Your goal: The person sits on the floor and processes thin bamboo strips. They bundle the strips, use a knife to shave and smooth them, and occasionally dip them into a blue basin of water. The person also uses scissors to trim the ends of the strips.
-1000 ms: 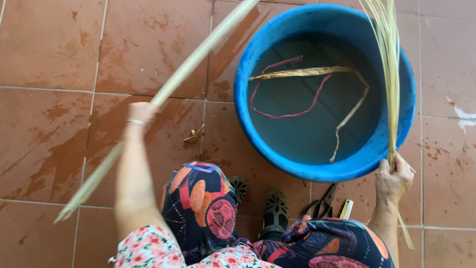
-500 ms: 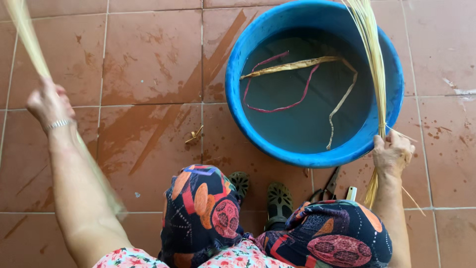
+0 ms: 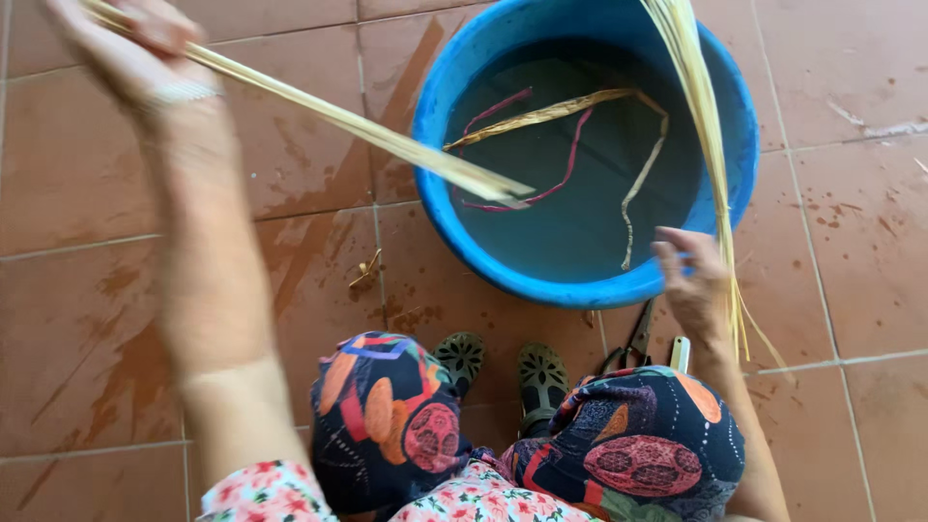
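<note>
My left hand [image 3: 135, 43] is raised at the upper left and grips one long pale straw strip [image 3: 358, 126], whose free end slants down over the rim of a blue tub [image 3: 541, 275]. My right hand [image 3: 691, 280] sits at the tub's near right rim and holds a bundle of pale straw strips [image 3: 701, 116] that rises up out of frame. Inside the tub lie a tan strip [image 3: 551, 111] and a pink strip [image 3: 551, 188] in water.
Wet terracotta floor tiles [image 3: 87, 193] surround the tub. My knees in patterned cloth [image 3: 387, 416] and my dark sandals [image 3: 503, 367] are below it. Scissors [image 3: 633, 343] lie by my right knee. A small straw scrap [image 3: 365, 271] lies left of the tub.
My left hand swung the single strip from far left upward, and its tip now points toward the tub. My right hand stayed at the tub's rim with the bundle.
</note>
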